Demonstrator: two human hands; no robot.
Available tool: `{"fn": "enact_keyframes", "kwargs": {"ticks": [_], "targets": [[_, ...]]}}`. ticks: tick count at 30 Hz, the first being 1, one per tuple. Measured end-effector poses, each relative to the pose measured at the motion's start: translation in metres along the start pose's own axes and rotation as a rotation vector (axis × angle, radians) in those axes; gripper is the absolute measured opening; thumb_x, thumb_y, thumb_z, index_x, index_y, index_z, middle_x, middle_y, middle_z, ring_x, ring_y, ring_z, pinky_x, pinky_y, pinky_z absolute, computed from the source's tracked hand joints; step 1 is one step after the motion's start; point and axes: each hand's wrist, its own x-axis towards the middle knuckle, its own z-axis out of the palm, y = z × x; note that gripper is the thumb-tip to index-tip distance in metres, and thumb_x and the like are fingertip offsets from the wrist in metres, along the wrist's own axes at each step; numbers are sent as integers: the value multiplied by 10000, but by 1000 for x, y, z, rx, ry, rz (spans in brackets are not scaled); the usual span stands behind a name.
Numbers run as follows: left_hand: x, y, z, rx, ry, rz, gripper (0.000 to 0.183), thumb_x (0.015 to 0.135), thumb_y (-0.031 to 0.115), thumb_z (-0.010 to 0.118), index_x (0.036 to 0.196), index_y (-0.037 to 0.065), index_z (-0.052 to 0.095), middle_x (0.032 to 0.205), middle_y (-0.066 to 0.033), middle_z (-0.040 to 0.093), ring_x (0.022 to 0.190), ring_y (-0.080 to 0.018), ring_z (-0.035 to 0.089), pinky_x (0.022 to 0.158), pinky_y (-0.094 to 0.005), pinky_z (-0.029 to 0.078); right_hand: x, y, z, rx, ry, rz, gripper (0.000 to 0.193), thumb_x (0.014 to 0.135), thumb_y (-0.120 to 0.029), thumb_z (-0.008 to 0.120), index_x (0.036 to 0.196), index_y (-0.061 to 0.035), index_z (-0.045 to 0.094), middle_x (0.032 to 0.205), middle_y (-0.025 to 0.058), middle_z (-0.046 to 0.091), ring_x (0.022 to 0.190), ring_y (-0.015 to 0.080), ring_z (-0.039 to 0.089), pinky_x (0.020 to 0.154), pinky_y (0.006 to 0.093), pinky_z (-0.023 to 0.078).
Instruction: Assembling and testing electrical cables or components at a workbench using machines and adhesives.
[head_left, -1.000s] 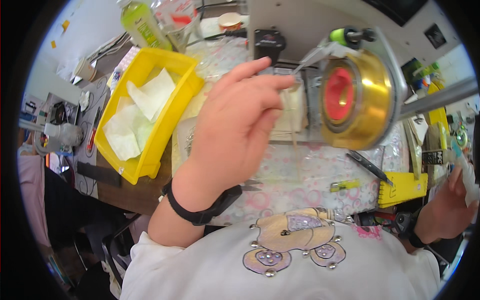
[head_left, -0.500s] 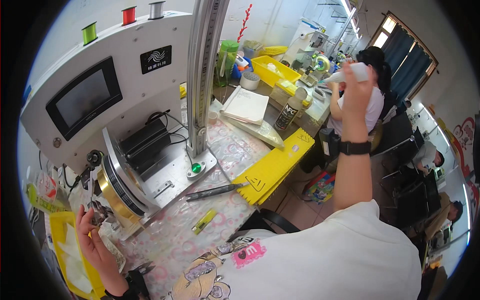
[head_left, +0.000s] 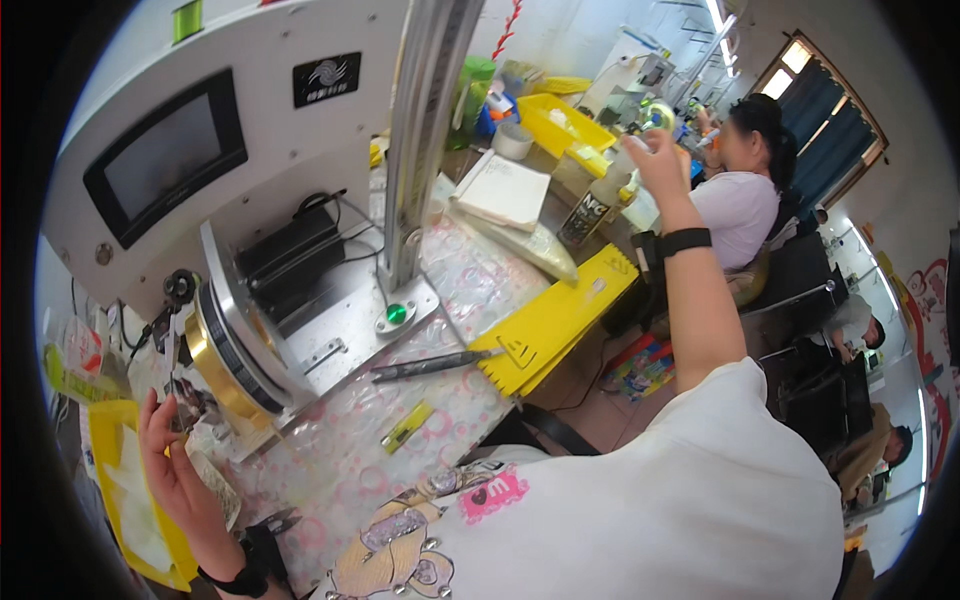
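Note:
My left hand (head_left: 178,475) is raised at the lower left with its fingers stretched and apart, nothing visible in it. Its fingertips are next to a small dark fitting (head_left: 183,398) beside the gold-rimmed wheel (head_left: 215,375) of a white machine (head_left: 290,140). My right arm reaches out over the far side of the table. There my right hand (head_left: 662,168) hangs with bent fingers, smeared by motion; whether it grips anything is unclear. A pale shape (head_left: 641,210) shows just below it, too blurred to name. Close by stands a dark-labelled drink bottle (head_left: 590,212).
On the patterned tablecloth lie a black tool with a pointed tip (head_left: 430,366) and a yellow cutter-like item (head_left: 407,427). Yellow sheets (head_left: 545,325) overhang the edge. A notebook (head_left: 505,188) and yellow trays (head_left: 560,125) lie behind. A co-worker (head_left: 740,205) sits at far right.
My right hand has moved left and slightly down; the white squeeze bottle it held is no longer plainly visible in it. My left hand stays by the wheel. The view has shifted slightly.

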Motion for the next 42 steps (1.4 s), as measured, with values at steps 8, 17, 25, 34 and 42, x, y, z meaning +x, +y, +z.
{"fn": "enact_keyframes", "kwargs": {"ticks": [8,17,25,34,42], "targets": [[10,-7,3,25,-36,74,97,885,10,372,872,25,467,1151,-168,559,1258,-345,371,1021,-439,282,-209,-163,50,89,-561,-1044,154,696,-96,593,848,-69,589,825,69,585,748,247,537,682,366,432],[10,-5,-4,48,-23,248,44,820,10,504,852,40,503,1068,-133,618,1110,-371,497,934,-418,382,-255,-187,91,-341,-863,-933,203,717,-62,494,899,-21,576,770,116,569,742,295,539,643,413,429],[8,-3,-11,54,-54,282,40,825,2,492,848,35,488,1063,-145,614,1109,-379,493,928,-424,388,-223,-215,24,644,-887,-220,302,703,-6,678,888,-41,443,824,98,501,578,141,529,496,244,464],[13,-7,-9,67,-32,304,55,790,-23,500,812,27,497,1030,-142,627,1055,-390,524,897,-419,416,-215,-307,54,1276,-988,-202,236,814,-52,595,830,-34,360,923,201,498,524,161,562,420,220,491],[13,-7,-9,58,-36,312,82,757,-34,516,802,32,499,1015,-135,632,1043,-395,529,879,-420,426,-219,-343,79,1158,-1150,-338,256,856,-136,556,997,-3,390,1043,276,520,607,171,591,539,219,494]]}}
